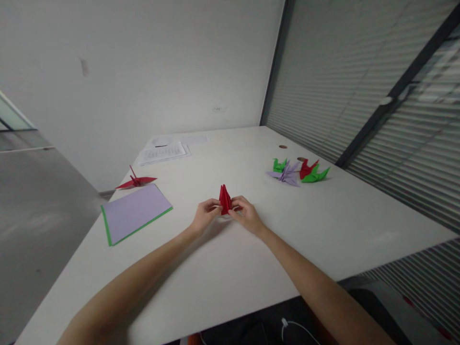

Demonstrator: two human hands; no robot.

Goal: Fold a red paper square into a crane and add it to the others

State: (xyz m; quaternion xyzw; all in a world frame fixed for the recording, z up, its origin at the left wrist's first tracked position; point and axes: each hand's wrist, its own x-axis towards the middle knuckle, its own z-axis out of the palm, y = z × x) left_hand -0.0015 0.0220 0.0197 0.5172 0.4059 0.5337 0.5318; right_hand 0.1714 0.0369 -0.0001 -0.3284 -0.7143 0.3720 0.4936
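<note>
Between my two hands, a little above the white table (215, 268), is a small folded piece of red origami paper (224, 199) with narrow points facing up. My left hand (207, 214) pinches its left side between thumb and fingers. On the opposite side, my right hand (247, 214) grips the right edge in the same way. The lower part of the folded paper is partly covered by my fingertips.
To the left lie a stack of purple and green paper sheets (138, 211) and a red paper crane (135, 181). Several folded cranes, including a purple one (286, 173) and a green one (315, 174), sit at the right. Printed sheets (163, 152) lie at the back left.
</note>
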